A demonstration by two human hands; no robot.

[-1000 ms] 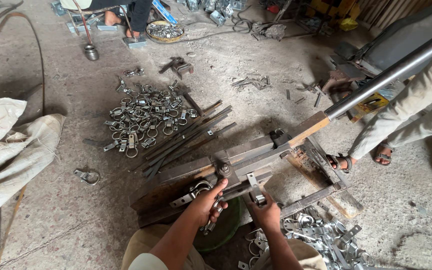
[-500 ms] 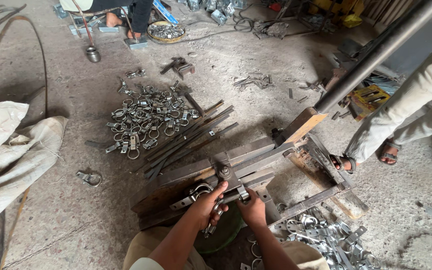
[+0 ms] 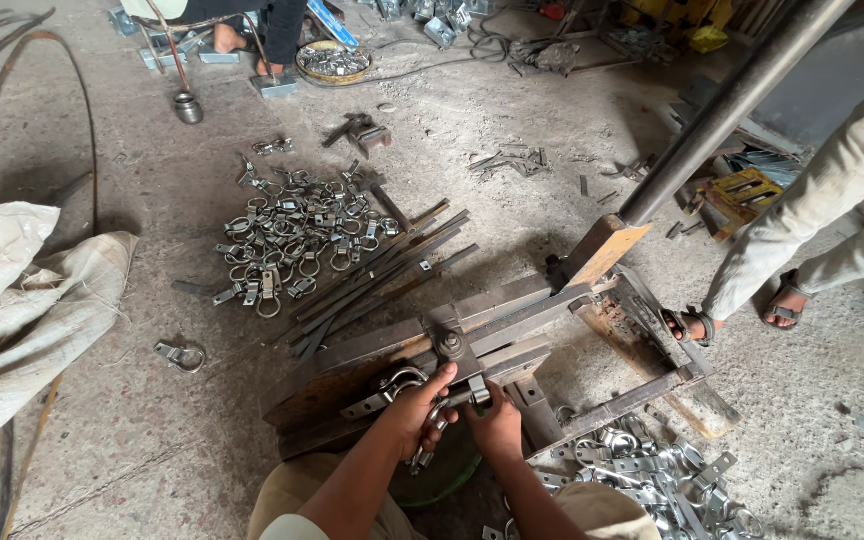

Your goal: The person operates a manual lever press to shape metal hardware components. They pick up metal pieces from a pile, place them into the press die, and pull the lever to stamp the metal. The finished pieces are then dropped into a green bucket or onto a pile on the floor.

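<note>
Surface: bare grey concrete floor (image 3: 102,440), dusty and stained. Lying directly on it: a loose heap of shiny metal ring clamps (image 3: 292,235) at centre left; a bundle of dark flat steel bars (image 3: 382,275) just right of that heap; a crumpled white woven sack (image 3: 22,300) at the left edge; one single ring clamp (image 3: 182,355) apart, near left. A second pile of bright metal clamps (image 3: 642,475) lies near right. A rusty steel bending jig (image 3: 492,335) stands on the floor at centre. Small metal scraps (image 3: 512,160) lie scattered farther off.
</note>
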